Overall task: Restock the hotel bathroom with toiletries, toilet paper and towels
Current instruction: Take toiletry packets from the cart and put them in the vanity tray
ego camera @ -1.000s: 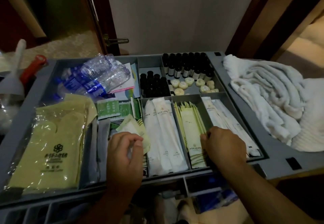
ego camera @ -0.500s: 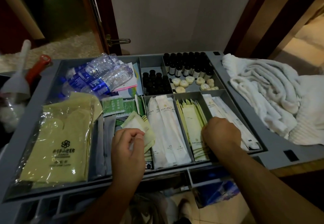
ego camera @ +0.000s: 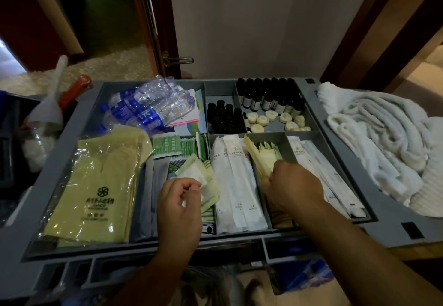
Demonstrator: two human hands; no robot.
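A grey housekeeping cart tray [ego camera: 340, 152] with compartments fills the view. My left hand [ego camera: 179, 200] pinches a few pale green and white sachets [ego camera: 199, 174] over the middle compartments. My right hand [ego camera: 290, 186] grips a bunch of long yellow-green packets [ego camera: 259, 154] and tilts them up out of their compartment. White wrapped dental kits [ego camera: 232, 181] lie between my hands. More white packets [ego camera: 335, 181] lie to the right of my right hand. White towels [ego camera: 383, 142] are heaped at the cart's right end.
Small dark bottles [ego camera: 271, 97] and round soaps [ego camera: 273, 120] fill the back compartments. Water bottles [ego camera: 148, 106] lie at the back left, yellow bagged slippers [ego camera: 100, 186] at the front left, green tea sachets [ego camera: 177, 146] beside them. A door [ego camera: 158, 30] stands behind.
My right hand has closed on the yellow-green packets and lifted their far ends up out of the compartment. My left hand still holds its sachets. The view shifted slightly.
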